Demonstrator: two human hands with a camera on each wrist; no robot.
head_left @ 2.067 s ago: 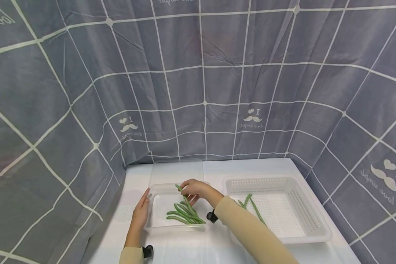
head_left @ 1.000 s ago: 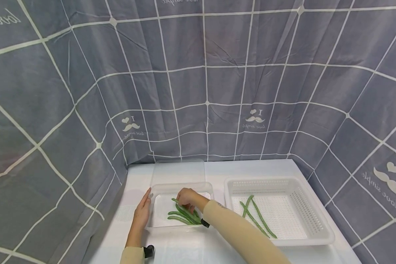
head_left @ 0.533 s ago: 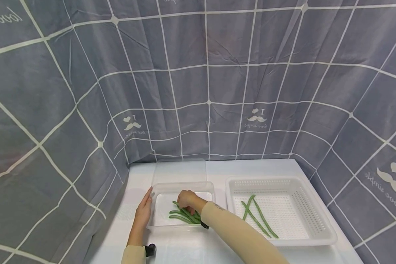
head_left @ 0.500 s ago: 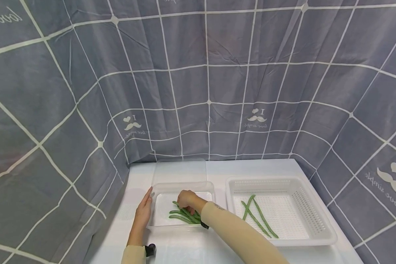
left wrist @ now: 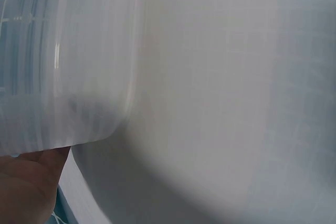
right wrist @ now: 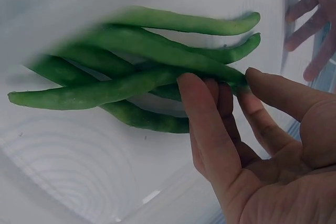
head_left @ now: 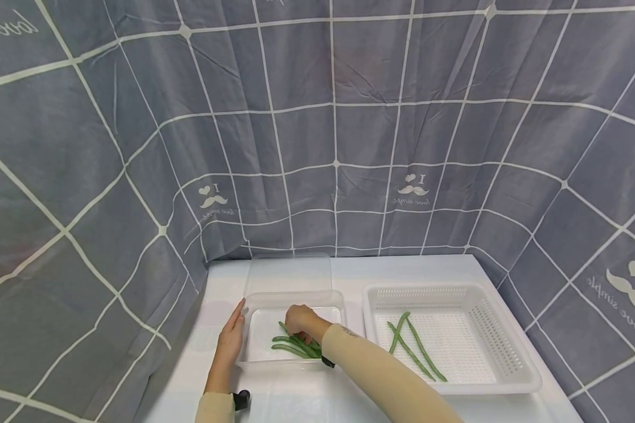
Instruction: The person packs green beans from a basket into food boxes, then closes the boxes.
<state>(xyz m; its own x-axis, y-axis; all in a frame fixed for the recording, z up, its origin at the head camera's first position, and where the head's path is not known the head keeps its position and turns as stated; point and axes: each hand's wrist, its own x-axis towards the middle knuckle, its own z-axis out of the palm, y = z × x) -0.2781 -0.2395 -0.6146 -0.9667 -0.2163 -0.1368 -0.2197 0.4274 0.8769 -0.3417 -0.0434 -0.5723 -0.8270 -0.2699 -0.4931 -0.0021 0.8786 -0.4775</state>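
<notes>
A clear plastic box [head_left: 259, 332] stands on the white table, with several green beans [head_left: 290, 348] lying in its front right part. My right hand [head_left: 303, 322] reaches down into the box. In the right wrist view, its thumb and fingers pinch the end of a green bean [right wrist: 173, 51] on the pile; other beans cross beneath it. Against the box's left wall rests my left hand [head_left: 230, 341], fingers straight and pointing away from me. The left wrist view has part of that hand [left wrist: 31, 187] at the lower left, under the box's edge.
To the right is a white perforated basket [head_left: 508, 352] with a few green beans [head_left: 418, 352] at its left side. A clear flat lid [head_left: 288, 275] lies behind the box. Grey checked curtain [head_left: 360, 141] surrounds the table on the back and sides.
My right hand has gone from holding a green bean up near the back of the box down to the pile, then stayed nearly still. My left hand keeps its place.
</notes>
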